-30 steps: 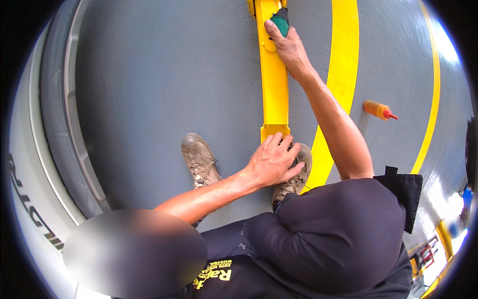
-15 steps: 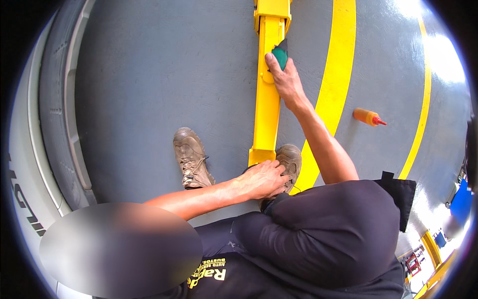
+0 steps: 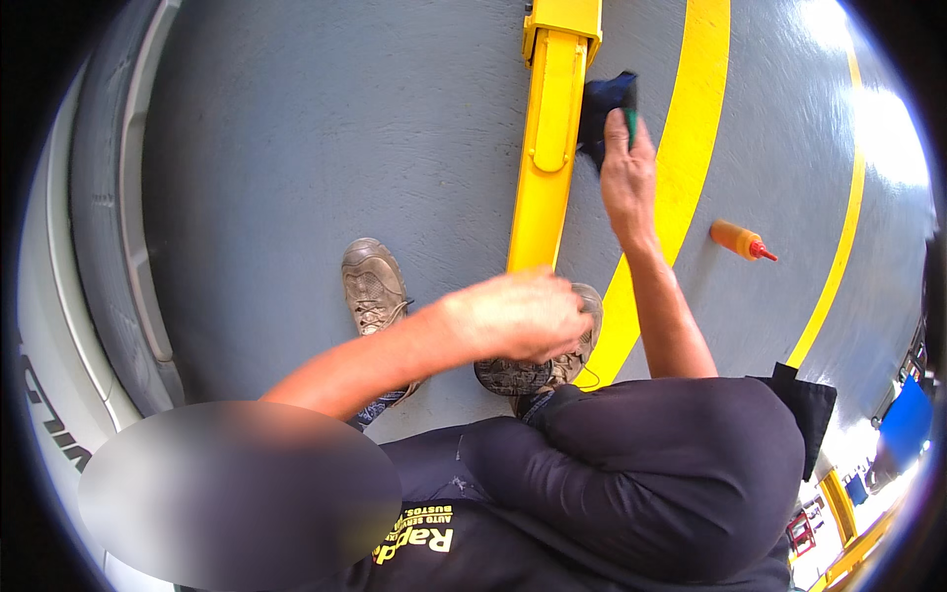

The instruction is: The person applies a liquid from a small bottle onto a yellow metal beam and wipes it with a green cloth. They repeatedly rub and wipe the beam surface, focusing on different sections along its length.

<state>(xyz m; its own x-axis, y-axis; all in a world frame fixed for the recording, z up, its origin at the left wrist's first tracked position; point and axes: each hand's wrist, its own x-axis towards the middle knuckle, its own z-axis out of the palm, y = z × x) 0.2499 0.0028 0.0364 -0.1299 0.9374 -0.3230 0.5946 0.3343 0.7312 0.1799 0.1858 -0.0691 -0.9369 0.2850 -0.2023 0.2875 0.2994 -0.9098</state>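
A dark blue-black rag with a green part (image 3: 609,113) is in my right hand (image 3: 629,168), closed around it. The hand is just right of a long yellow steel beam (image 3: 546,192), and part of the rag lies behind the fingers. My left hand (image 3: 528,316) is over the beam's near end, above my right shoe (image 3: 589,308). Motion smears its fingers, and I cannot tell whether they hold anything. Below that hand a dark round ribbed pad (image 3: 513,378) shows in part. The beam's near end is mostly hidden by the hand.
An orange squeeze bottle with a red nozzle (image 3: 742,240) lies on the grey floor at the right. Yellow stripes (image 3: 695,109) run along the floor. A light-coloured vehicle (image 3: 74,326) stands at the far left. My left shoe (image 3: 373,281) is left of the beam.
My right hand has come off the beam's top to its right side, with the rag hanging more spread out. The left hand has risen a little and blurs. The view has shifted slightly.
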